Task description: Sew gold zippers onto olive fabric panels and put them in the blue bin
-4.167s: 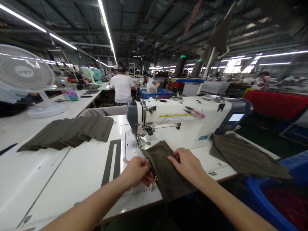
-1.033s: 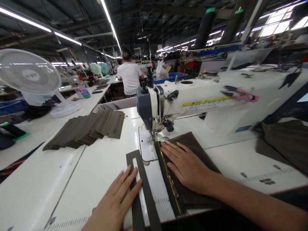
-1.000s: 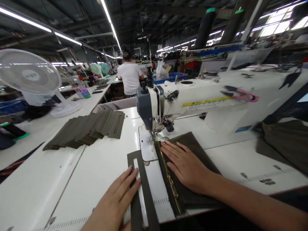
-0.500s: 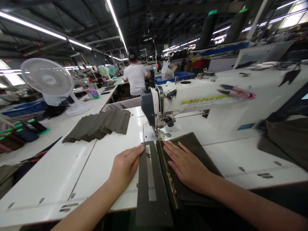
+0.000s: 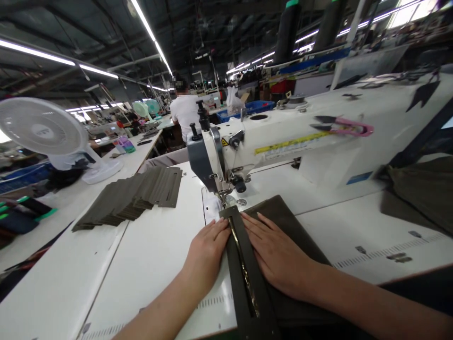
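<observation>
A dark olive strip with a long slot (image 5: 235,274) lies over a gold-toothed zipper (image 5: 243,264), whose teeth and pull show through the slot. My left hand (image 5: 208,250) grips the strip's left edge near its far end, fingers close together, thumb hidden from view. On the strip's other side, my right hand (image 5: 279,250) lies flat with fingers stretched over a folded dark olive fabric piece (image 5: 293,222), its fingertips by the strip's edge. Just beyond the strip's far end stands the needle and presser foot of a white sewing machine (image 5: 226,189).
A fanned stack of similar slotted strips (image 5: 130,196) lies on the white table at left. Behind it stands a white fan (image 5: 42,127). Pink-handled thread snips (image 5: 347,126) rest on the machine arm. More dark fabric (image 5: 424,193) lies at right. A person in white (image 5: 186,113) is farther back.
My left hand has moved right with the slotted strip, bringing it from beside the zipper to over it. My right hand stays flat on the fabric. The camera view has shifted.
</observation>
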